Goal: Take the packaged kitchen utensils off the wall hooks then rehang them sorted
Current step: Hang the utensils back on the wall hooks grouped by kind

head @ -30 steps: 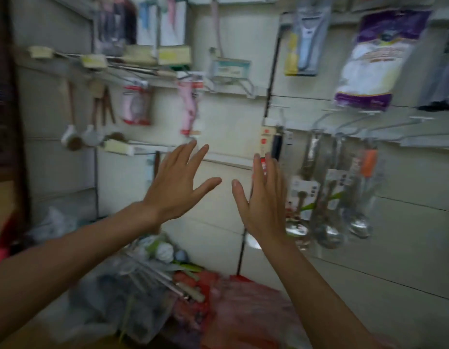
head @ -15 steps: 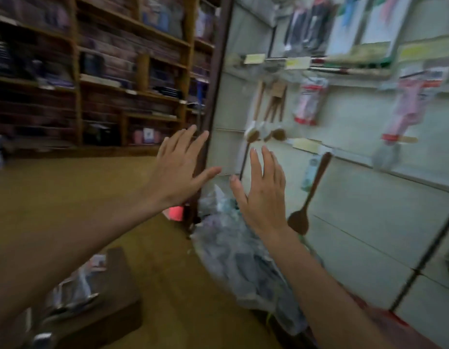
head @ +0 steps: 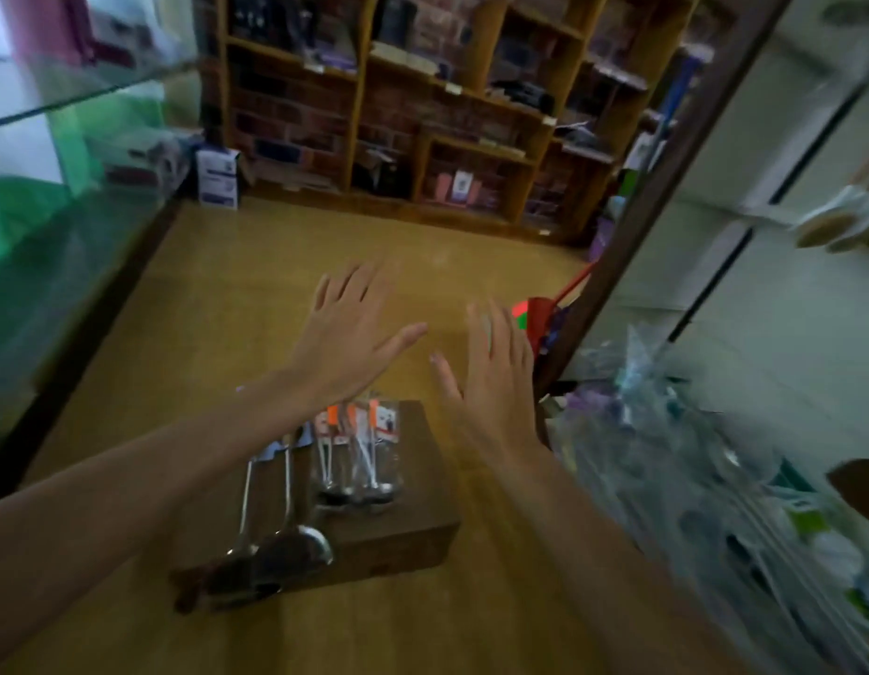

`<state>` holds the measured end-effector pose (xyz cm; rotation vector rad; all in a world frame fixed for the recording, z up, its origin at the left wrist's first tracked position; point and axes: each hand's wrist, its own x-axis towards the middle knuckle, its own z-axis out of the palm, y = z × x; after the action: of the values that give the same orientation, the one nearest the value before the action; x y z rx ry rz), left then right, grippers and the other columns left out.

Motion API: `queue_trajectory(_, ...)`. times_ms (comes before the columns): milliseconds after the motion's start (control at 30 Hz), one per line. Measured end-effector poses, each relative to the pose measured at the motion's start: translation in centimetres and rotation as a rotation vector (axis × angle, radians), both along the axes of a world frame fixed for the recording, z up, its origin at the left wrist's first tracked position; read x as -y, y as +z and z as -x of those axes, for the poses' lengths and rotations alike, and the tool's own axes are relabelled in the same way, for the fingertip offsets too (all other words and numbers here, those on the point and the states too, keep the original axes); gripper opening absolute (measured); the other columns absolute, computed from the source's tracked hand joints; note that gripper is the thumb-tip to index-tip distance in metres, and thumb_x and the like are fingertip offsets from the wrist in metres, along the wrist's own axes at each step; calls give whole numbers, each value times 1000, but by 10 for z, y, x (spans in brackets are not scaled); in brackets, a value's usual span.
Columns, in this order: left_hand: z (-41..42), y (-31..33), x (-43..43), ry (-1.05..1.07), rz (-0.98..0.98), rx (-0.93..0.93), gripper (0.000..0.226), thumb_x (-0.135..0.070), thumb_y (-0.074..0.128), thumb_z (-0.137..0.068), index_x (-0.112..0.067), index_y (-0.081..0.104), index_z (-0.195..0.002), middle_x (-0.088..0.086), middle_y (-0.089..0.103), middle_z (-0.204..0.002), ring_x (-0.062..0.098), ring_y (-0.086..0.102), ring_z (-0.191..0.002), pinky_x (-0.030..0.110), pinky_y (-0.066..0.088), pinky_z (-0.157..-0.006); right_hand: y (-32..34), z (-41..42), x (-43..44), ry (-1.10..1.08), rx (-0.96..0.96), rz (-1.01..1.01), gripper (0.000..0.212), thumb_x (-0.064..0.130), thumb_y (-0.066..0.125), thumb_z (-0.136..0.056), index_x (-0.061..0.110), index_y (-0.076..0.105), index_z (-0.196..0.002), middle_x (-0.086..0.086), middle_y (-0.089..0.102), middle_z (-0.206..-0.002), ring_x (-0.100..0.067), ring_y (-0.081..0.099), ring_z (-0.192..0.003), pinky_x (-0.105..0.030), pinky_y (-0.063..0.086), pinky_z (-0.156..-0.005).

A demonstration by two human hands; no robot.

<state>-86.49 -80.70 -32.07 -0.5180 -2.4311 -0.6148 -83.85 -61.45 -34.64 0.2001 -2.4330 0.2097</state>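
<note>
The left hand and right hand hover empty, fingers straight and spread, above the far edge of a wooden block. Packaged utensils lie across its middle; two ladles overhang its near left corner.

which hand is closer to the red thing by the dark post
Right. The right hand has its fingertips just left of the red thing in this view; the left hand is further left, past the right one.
</note>
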Motion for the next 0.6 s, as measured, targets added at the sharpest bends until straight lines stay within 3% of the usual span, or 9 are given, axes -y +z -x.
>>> queue_trajectory(133, 39, -75, 36, 0, 19, 158, 53, -47, 50, -97, -12, 55, -136, 12, 54, -139, 32, 47, -129, 46, 37, -107, -64, 31, 34, -4, 180, 29, 79, 65, 21, -94, 16, 26, -156, -10, 24, -162, -29, 20, -150, -45, 20, -119)
queue_trajectory(200, 53, -107, 49, -46, 22, 283, 33, -32, 56, -97, -10, 67, -119, 13, 65, -122, 34, 58, -115, 43, 47, -96, -97, 49, 41, -42, 298, 94, 79, 66, 26, -95, 15, 26, -155, -11, 28, -160, -30, 24, -147, -47, 25, -117)
queue_trajectory(233, 56, -121, 53, -70, 38, 345, 26, -28, 55, -98, -11, 69, -112, 12, 67, -115, 33, 60, -110, 43, 48, -93, -115, 56, 43, -75, 370, 142, 78, 64, 34, -96, 14, 25, -155, -12, 30, -158, -31, 26, -146, -47, 28, -116)
queue_trajectory(333, 60, -166, 57, -102, 81, 512, 24, -23, 52, -99, -15, 69, -113, 6, 67, -118, 31, 55, -116, 46, 40, -104, -168, 75, 49, -202, 609, 242, 83, 58, 50, -95, 14, 18, -157, -15, 31, -156, -34, 30, -142, -47, 31, -113)
queue_trajectory(433, 64, -213, 51, -158, 118, 546, 21, -19, 54, -95, -17, 69, -110, 5, 69, -108, 26, 64, -102, 41, 52, -84, -212, 80, 53, -275, 843, 282, 92, 64, 50, -92, 13, 10, -158, -17, 22, -161, -37, 25, -145, -48, 31, -114)
queue_trajectory(500, 66, -237, 47, -176, 145, 586, 15, -14, 55, -91, -14, 69, -96, 6, 69, -99, 25, 66, -92, 39, 54, -75, -232, 80, 56, -321, 949, 248, 92, 70, 48, -89, 13, 19, -155, -16, 28, -158, -37, 27, -143, -48, 33, -111)
queue_trajectory(600, 65, -262, 40, -188, 122, 686, 15, -22, 57, -92, -13, 68, -95, 9, 68, -98, 26, 64, -92, 39, 54, -77, -247, 86, 63, -339, 1011, 169, 79, 76, 45, -85, 18, 46, -140, -10, 48, -141, -32, 40, -131, -42, 41, -101)
